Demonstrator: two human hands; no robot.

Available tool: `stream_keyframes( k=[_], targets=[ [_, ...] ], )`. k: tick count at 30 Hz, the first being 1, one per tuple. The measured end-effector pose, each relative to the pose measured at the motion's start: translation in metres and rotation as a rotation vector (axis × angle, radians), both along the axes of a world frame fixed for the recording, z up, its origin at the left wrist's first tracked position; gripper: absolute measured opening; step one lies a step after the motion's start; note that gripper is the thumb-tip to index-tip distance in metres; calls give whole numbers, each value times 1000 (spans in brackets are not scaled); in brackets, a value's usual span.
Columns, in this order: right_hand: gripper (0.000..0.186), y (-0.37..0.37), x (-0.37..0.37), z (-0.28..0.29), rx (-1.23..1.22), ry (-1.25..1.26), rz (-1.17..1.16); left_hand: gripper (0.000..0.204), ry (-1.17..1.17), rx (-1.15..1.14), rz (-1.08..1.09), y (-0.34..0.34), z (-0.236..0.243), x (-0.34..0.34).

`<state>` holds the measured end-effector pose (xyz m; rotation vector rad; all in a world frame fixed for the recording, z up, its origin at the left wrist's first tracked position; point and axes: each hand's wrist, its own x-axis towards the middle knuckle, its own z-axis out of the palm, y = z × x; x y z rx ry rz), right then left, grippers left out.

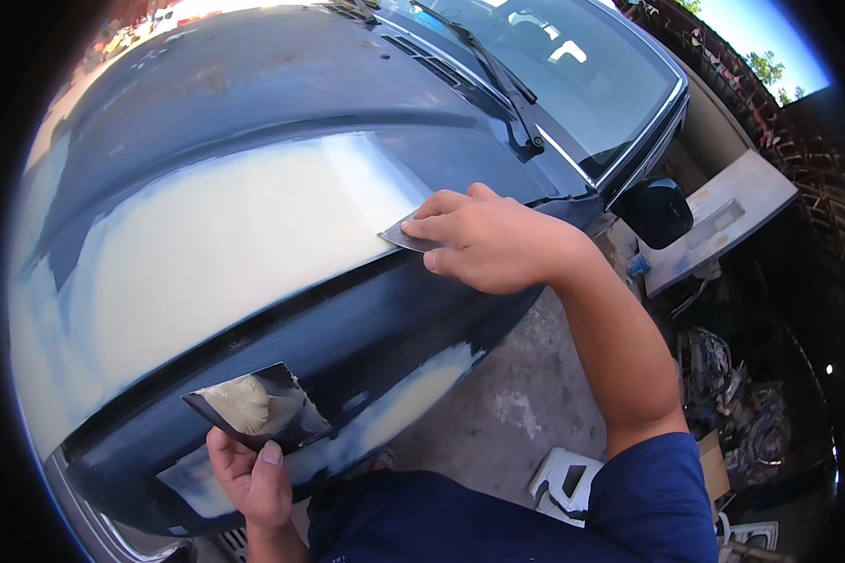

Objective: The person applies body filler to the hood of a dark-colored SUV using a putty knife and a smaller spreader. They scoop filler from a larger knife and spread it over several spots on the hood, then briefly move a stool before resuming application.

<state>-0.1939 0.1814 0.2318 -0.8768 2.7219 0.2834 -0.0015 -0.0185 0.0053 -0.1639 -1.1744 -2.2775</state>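
Observation:
A dark blue car hood (253,84) fills the view, with a large cream patch of body filler (225,235) spread across it. My right hand (493,239) grips a thin metal spreader (406,236) and presses its blade against the right edge of the filler patch. My left hand (253,479) holds a dark flat board (263,408) near the car's side, and a lump of cream filler (244,402) sits on it. A smaller filler smear (413,394) shows on the fender below the hood edge.
The windshield (573,75) with its wiper (498,75) lies at the upper right, and a black side mirror (657,211) sticks out beside it. A grey panel (723,220) and clutter stand to the right. A white plastic stool (563,479) is on the concrete floor.

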Motion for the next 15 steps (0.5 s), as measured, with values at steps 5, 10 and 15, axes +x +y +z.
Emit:
stream_keyframes(
  k=[5,10,15],
  targets=[
    [45,22,9,-11,-53,31,48,58,4,29,-6,-1,0,-1],
    [44,39,17,-16,-80,76,56,58,18,117,-22,0,4,-3],
    [44,55,41,-9,-202,220,137,57,70,322,-105,16,33,-8]
  ],
)
